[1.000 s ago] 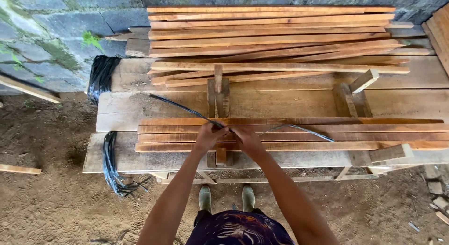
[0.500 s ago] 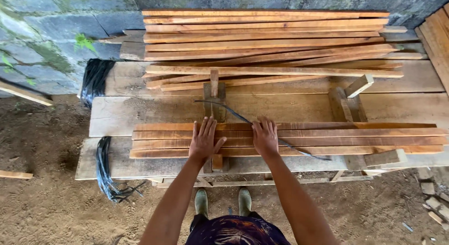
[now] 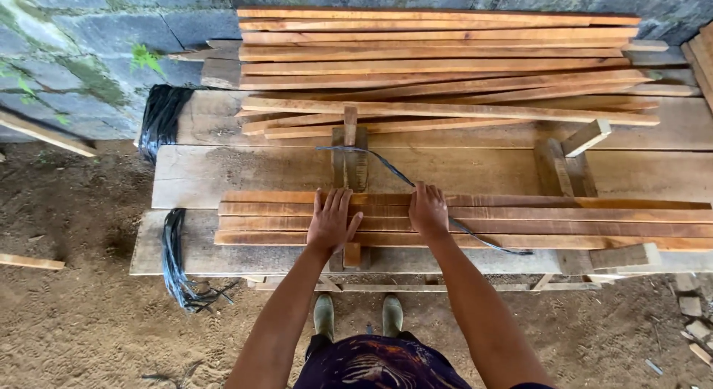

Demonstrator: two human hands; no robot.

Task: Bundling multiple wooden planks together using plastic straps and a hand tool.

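Observation:
Both my hands lie flat, palms down, on a row of several long reddish wooden slats [image 3: 564,218] laid side by side along the near part of a rough plank workbench [image 3: 245,173]. My left hand [image 3: 330,219] has its fingers spread. My right hand [image 3: 428,211] rests a little to the right of it, over a thin black strap [image 3: 386,166]. The strap runs from the bench's middle under my right hand and out across the slats to the lower right. Neither hand grips anything.
A tall pile of similar slats [image 3: 438,62] fills the back of the bench against a stone wall. Short wooden stop blocks [image 3: 349,155] stand on the bench. Bundles of black straps hang at the left end [image 3: 176,259] and far left [image 3: 162,114]. Sandy ground lies below.
A second ago both hands were closed on the black strap above the slats. They have let it go and now lie flat on the slats; the strap has dropped across them.

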